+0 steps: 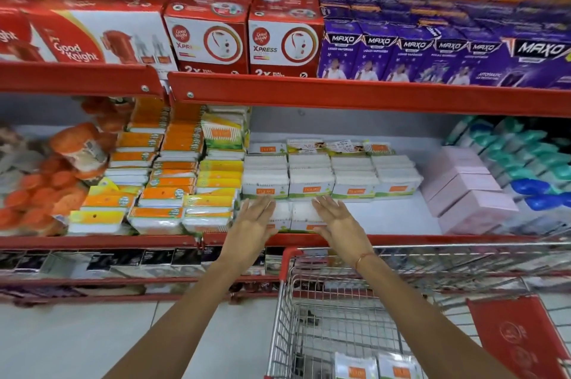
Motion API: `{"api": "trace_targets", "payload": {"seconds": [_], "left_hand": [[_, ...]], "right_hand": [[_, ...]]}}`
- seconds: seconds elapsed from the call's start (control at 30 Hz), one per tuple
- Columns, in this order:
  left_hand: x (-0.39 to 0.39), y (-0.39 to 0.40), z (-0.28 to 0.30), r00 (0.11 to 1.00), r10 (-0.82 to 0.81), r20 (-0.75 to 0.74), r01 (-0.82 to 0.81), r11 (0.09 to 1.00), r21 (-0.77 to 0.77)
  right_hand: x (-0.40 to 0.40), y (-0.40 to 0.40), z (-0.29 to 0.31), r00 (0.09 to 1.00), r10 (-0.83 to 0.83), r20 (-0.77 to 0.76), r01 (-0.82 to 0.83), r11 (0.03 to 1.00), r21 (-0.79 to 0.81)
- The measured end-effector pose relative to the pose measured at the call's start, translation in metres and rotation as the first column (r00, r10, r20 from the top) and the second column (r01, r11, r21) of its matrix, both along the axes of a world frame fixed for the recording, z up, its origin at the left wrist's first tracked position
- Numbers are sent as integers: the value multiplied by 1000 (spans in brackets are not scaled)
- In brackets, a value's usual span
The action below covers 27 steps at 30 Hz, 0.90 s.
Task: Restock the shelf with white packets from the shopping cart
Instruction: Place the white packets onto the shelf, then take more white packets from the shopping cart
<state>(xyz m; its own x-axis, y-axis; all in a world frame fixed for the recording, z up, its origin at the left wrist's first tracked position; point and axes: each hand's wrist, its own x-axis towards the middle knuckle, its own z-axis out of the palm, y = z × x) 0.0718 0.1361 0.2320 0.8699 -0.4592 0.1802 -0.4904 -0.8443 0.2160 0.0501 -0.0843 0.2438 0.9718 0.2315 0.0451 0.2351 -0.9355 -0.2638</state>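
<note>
White packets with orange labels [332,176] stand in rows on the middle shelf [392,218]. Two more white packets [298,215] lie at the shelf's front edge. My left hand [255,221] rests flat against their left side with fingers spread. My right hand [336,219] lies flat against their right side, fingers straight. Neither hand grips anything. At the bottom of the shopping cart [289,310] lie two white packets [375,368], partly cut off by the frame.
Orange and yellow packets [173,181] fill the shelf to the left. Pink boxes [466,190] and teal and blue packs [534,162] stand to the right. The red shelf rail [370,94] above carries red and purple boxes. The shelf surface right of my hands is bare.
</note>
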Motion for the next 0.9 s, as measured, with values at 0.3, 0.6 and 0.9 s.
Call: {"api": "trace_targets", "payload": {"seconds": [0.3,0.6,0.9], "left_hand": [[-60,-60,-18,991,-117,69,123,989,-83],[-107,-152,-78,962,-252,-109,254,967,6],[-150,-188,-183,806,-194,-559,305,946,112]], "right_hand": [[-74,-40,-27,975,-41,218,3,985,171],[-140,-131,-100,998,-23,-51,26,998,51],[-188,-184,-186,786,-20,-618,-18,998,-56]]}}
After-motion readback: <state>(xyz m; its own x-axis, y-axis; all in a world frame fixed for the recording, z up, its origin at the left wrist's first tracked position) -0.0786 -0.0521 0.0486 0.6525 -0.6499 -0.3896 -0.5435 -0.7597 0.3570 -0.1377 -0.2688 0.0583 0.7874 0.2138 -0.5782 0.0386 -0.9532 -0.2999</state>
